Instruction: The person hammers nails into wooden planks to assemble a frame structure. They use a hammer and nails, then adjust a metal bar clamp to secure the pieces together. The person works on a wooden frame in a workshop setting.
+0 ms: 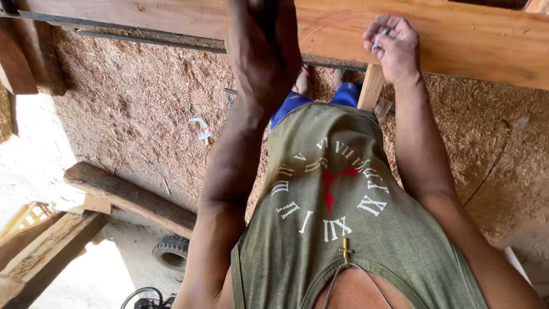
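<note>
Wooden plank [457, 40]: broad, reddish, spanning the top of the frame, right part lower. Left hand [263, 54]: top centre, laid flat on the plank, fingers out of view, so its spread cannot be told. Right hand [393, 48]: upper right, curled on a small pale object [378, 39], kind unclear, resting against the plank. Sawdust floor [131, 109]: below. Log [128, 197]: lower left. Tyre [170, 252]: bottom left.
</note>
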Demonstrator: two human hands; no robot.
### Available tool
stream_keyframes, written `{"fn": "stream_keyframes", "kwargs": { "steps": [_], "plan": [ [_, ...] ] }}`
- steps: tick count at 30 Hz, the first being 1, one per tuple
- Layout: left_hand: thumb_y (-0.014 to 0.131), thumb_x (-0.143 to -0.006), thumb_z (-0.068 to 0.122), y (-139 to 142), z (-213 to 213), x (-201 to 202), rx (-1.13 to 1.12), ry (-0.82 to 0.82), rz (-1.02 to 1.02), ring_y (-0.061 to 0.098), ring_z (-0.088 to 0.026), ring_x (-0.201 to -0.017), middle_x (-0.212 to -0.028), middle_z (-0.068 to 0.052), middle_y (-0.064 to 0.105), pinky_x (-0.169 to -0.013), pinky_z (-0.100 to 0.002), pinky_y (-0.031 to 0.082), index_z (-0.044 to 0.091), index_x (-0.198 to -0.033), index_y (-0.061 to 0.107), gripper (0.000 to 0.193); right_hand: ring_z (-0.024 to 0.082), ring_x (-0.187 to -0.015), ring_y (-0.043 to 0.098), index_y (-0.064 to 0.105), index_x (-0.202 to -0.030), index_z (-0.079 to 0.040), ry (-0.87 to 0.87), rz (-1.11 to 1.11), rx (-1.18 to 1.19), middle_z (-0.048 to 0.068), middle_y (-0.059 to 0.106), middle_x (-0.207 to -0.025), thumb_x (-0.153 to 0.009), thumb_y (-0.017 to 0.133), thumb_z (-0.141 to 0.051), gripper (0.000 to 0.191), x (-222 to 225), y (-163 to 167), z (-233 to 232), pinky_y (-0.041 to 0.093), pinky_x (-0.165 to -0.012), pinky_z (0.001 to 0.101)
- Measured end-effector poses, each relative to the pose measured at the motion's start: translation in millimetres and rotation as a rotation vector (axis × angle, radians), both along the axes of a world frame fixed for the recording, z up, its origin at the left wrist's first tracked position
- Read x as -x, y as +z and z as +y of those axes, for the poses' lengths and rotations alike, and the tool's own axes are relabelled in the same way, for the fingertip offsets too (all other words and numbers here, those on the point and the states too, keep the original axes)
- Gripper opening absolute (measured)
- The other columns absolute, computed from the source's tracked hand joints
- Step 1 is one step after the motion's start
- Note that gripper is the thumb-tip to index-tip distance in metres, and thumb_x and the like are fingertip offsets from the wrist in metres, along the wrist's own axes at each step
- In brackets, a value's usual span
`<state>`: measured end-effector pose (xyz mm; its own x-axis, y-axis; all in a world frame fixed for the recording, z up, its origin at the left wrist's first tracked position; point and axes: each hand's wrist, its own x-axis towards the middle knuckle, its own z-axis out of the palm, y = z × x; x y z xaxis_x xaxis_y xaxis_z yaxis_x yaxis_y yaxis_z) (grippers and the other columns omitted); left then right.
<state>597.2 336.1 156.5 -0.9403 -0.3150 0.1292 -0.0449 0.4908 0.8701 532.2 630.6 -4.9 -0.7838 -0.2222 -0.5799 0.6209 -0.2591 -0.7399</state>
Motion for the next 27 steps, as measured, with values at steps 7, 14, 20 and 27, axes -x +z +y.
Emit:
{"fn": "stream_keyframes", "kwargs": {
  "steps": [7, 14, 20, 27],
  "plan": [
    [0.058, -0.102, 0.023, -67.4, 9.3, -18.6, 0.054, -0.079, -0.711, 0.07, -0.038, -0.068, -0.081, -0.025, 0.068, -0.057, -0.046, 0.055, -0.002, -0.106, 0.048, 0.027, 0.023, -0.095, 0.074, 0.06, -0.122, 0.003, 0.001, -0.055, 0.09, 0.018, 0.072, -0.111, -0.098, 0.049, 0.014, 0.028, -19.1, 11.6, 14.2, 0.064, -0.077, 0.0294],
    [0.057, -0.109, 0.022, -39.3, -6.8, 2.1, -0.052, 0.024, -0.036, 0.066, -0.033, -0.061, -0.079, -0.017, 0.067, -0.056, -0.044, 0.052, 0.002, -0.113, 0.051, 0.022, 0.025, -0.091, 0.074, 0.059, -0.12, -0.002, 0.052, -0.099, -0.05, 0.014, 0.071, -0.115, -0.098, 0.051, 0.01, 0.027, -28.8, 14.9, 18.3, 0.069, -0.077, 0.0371],
    [0.061, -0.097, 0.017, -78.9, 22.0, -18.2, 0.144, -0.019, -0.222, 0.066, -0.036, -0.057, -0.068, -0.02, 0.061, -0.046, -0.047, 0.051, -0.005, -0.113, 0.042, 0.034, 0.023, -0.101, 0.076, 0.062, -0.127, 0.003, 0.005, -0.081, -0.067, 0.016, 0.072, -0.116, -0.103, 0.053, 0.012, 0.028, -34.4, 15.1, 21.1, 0.068, -0.088, 0.0346],
    [0.059, -0.103, 0.024, -67.7, 2.0, -20.4, 0.075, -0.062, -0.568, 0.063, -0.032, -0.051, -0.067, -0.016, 0.063, -0.041, -0.044, 0.049, 0.0, -0.113, 0.045, 0.029, 0.022, -0.088, 0.074, 0.06, -0.127, -0.001, -0.028, -0.082, 0.016, 0.013, 0.071, -0.107, -0.1, 0.053, 0.01, 0.03, -39.3, 16.7, 27.2, 0.065, -0.075, 0.0327]
  ]
}}
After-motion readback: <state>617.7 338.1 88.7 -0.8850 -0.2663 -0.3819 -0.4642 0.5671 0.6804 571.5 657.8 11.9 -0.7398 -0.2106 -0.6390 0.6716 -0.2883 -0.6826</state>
